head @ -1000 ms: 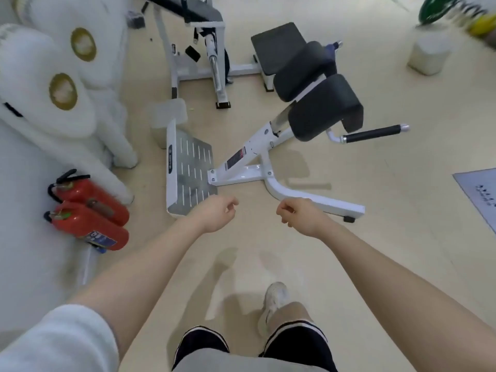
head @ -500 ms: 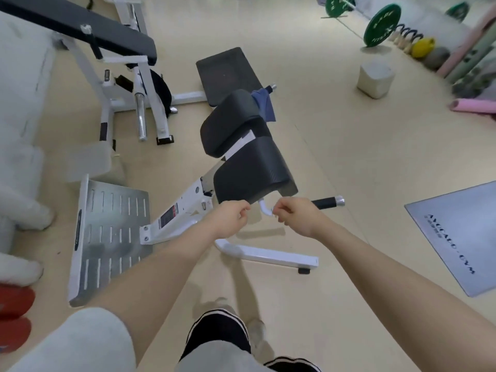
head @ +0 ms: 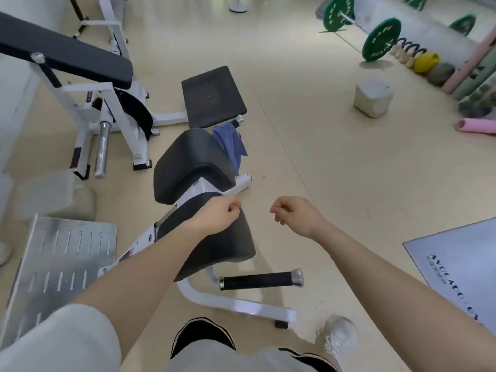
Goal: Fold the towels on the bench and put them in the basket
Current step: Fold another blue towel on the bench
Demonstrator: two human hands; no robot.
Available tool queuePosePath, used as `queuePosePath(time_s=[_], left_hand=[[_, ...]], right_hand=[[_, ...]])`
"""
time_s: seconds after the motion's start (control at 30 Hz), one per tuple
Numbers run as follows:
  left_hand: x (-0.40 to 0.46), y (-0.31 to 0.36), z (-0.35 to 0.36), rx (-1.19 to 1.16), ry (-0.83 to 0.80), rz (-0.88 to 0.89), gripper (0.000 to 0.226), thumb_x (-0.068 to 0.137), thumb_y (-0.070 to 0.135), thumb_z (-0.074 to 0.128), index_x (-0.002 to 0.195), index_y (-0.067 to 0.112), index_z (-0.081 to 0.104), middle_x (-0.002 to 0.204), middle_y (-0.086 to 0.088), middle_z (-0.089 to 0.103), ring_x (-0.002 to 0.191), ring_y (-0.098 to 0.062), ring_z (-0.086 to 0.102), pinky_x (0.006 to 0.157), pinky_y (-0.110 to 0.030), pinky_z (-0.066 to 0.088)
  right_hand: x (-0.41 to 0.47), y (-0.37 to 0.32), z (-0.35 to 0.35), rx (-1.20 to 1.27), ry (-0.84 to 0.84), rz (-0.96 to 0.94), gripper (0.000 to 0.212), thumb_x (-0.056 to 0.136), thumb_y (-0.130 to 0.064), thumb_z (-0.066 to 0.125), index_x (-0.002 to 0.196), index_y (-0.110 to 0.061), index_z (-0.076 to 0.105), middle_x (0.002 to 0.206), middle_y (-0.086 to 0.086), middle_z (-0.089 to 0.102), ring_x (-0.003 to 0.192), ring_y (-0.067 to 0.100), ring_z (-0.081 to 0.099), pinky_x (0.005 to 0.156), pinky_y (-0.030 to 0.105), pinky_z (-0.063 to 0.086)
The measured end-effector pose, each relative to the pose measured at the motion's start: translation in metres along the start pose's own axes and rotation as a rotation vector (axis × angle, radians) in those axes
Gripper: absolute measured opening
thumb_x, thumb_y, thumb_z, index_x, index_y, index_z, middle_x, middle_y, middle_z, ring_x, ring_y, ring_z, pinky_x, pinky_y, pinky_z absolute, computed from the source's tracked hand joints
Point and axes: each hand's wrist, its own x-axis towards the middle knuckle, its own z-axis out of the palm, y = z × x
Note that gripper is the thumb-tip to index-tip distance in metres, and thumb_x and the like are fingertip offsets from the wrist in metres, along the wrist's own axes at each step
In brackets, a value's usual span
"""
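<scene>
1. The blue towel (head: 231,146) hangs just above the centre of the frame, draped beside the far black pad (head: 192,163) of the bench (head: 214,253), one corner drooping toward the floor.
2. No basket is in view.
3. The left hand (head: 214,217) hovers over the near pad, fingers loosely curled and holding nothing.
4. The right hand (head: 296,214), right of centre, is the same: curled, empty, touching nothing.
5. The towel looks light, soft and limp, so it would likely sag and bunch when lifted.
6. A sensible hold is probably a pinch at two corners of its top edge, which should let it hang flat for folding.
</scene>
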Motion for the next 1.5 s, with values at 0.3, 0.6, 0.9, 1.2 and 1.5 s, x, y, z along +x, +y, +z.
queuePosePath(time_s=[0.3, 0.6, 0.9, 1.2, 1.5], left_hand=[[0.085, 0.102, 0.079, -0.117, 0.241, -0.266, 0.025, 0.094, 0.019, 0.046, 0.114, 0.014, 0.059, 0.114, -0.006, 0.061, 0.1, -0.024, 0.059, 0.09, -0.032, 0.045], [0.148, 0.142, 0.11, -0.339, 0.368, -0.499, 0.021, 0.094, 0.02, 0.048, 0.111, 0.015, 0.058, 0.102, 0.001, 0.059, 0.083, -0.016, 0.06, 0.081, -0.03, 0.047], [0.269, 0.11, 0.026, -0.343, 0.451, -0.596, 0.028, 0.093, 0.02, 0.046, 0.119, 0.017, 0.057, 0.115, -0.001, 0.061, 0.1, -0.02, 0.06, 0.079, -0.026, 0.044], [0.364, 0.037, -0.106, -0.522, 0.607, -0.773, 0.025, 0.095, 0.014, 0.043, 0.115, 0.014, 0.058, 0.111, -0.007, 0.063, 0.094, -0.02, 0.06, 0.078, -0.026, 0.042], [0.365, 0.001, -0.116, -0.649, 0.957, -1.098, 0.023, 0.095, 0.022, 0.048, 0.115, 0.018, 0.059, 0.106, 0.001, 0.064, 0.086, -0.013, 0.06, 0.078, -0.022, 0.039]], right_hand=[[0.063, 0.103, -0.138, -0.064, -0.235, -0.098, 0.018, 0.093, -0.015, 0.041, 0.087, -0.015, 0.058, 0.081, 0.0, 0.062, 0.065, 0.01, 0.055, 0.051, 0.019, 0.037], [0.151, 0.14, -0.205, 0.104, -0.397, -0.136, 0.015, 0.091, -0.01, 0.047, 0.084, -0.011, 0.061, 0.073, 0.001, 0.059, 0.06, 0.013, 0.054, 0.051, 0.011, 0.041], [0.314, 0.06, -0.207, 0.055, -0.521, -0.252, 0.035, 0.095, -0.028, 0.046, 0.126, -0.014, 0.055, 0.108, 0.001, 0.057, 0.099, 0.013, 0.052, 0.089, 0.029, 0.042], [0.494, -0.068, -0.162, -0.281, -0.667, -0.398, 0.041, 0.099, -0.02, 0.034, 0.14, -0.02, 0.04, 0.141, 0.004, 0.046, 0.125, 0.021, 0.045, 0.097, 0.026, 0.034], [0.584, -0.1, -0.045, -0.648, -1.102, -0.751, 0.049, 0.098, -0.013, 0.039, 0.146, -0.012, 0.027, 0.149, 0.01, 0.034, 0.136, 0.025, 0.035, 0.103, 0.02, 0.029]])
